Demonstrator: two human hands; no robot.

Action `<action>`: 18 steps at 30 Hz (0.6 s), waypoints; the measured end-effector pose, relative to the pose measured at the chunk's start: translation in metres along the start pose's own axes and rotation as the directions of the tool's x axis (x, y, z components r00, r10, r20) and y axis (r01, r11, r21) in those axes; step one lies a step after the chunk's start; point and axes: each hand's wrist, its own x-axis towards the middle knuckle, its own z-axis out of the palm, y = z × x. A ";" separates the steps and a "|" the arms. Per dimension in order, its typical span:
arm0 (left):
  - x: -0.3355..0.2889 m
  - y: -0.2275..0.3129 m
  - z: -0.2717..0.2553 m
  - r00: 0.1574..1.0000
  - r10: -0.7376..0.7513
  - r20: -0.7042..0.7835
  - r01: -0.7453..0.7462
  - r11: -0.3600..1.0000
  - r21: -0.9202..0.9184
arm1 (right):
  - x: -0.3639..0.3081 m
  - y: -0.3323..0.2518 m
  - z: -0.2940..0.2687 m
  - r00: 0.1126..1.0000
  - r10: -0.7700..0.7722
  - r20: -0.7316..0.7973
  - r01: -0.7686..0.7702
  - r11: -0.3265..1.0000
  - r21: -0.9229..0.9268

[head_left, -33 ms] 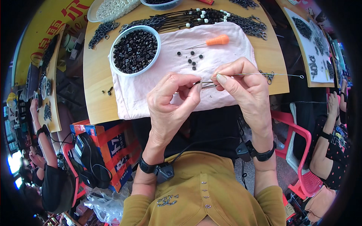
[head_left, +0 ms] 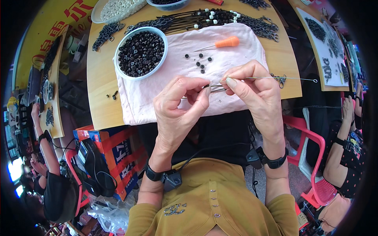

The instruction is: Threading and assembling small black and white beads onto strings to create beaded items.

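Observation:
My left hand (head_left: 181, 96) pinches a small black bead (head_left: 206, 85) between thumb and index finger, at the tip of a thin wire. With thumb and forefinger closed, my right hand (head_left: 252, 84) grips that long wire needle (head_left: 293, 78), whose looped end sticks out to the right. A dark cord (head_left: 217, 89) runs between the two hands; its exact path behind the fingers is hidden. Several loose black beads (head_left: 202, 66) lie on the pink cloth (head_left: 138, 98) just beyond. Above them rests an awl with an orange handle (head_left: 227, 41).
A round tub (head_left: 167, 49) full of black beads stands on the cloth's left corner. Farther back are finished-looking cords with chains (head_left: 260, 28) and a dish of white beads (head_left: 94, 15). Two stray beads (head_left: 115, 94) sit on the wooden table (head_left: 100, 74). Other people sit left and right.

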 end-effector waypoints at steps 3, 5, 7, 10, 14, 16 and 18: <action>0.000 0.001 0.000 1.000 -0.002 0.012 0.002 1.000 0.029 | -0.001 0.001 -0.002 1.000 0.027 -0.007 -0.027 1.000 0.005; 0.000 0.000 0.001 1.000 -0.011 0.016 0.010 1.000 0.008 | -0.002 0.002 -0.002 1.000 0.024 -0.009 -0.023 1.000 0.014; 0.000 0.001 -0.001 1.000 -0.012 0.025 0.012 1.000 0.028 | -0.002 0.002 -0.001 1.000 0.020 -0.010 -0.020 1.000 0.022; 0.000 0.002 -0.002 0.999 0.000 0.041 -0.003 0.998 0.062 | -0.003 0.002 0.000 0.999 0.032 -0.026 -0.030 0.998 0.064; -0.001 0.001 -0.003 0.998 0.007 0.070 -0.013 0.996 0.088 | -0.004 0.006 -0.001 1.000 0.028 -0.011 -0.027 0.996 0.087; -0.001 0.003 -0.002 0.998 0.004 0.061 -0.009 0.997 0.077 | -0.003 0.006 -0.003 1.000 0.015 -0.007 -0.015 0.995 0.100; 0.000 0.003 -0.001 0.999 0.001 0.052 -0.004 0.998 0.066 | -0.003 0.003 -0.004 0.999 0.048 -0.021 -0.046 0.995 0.089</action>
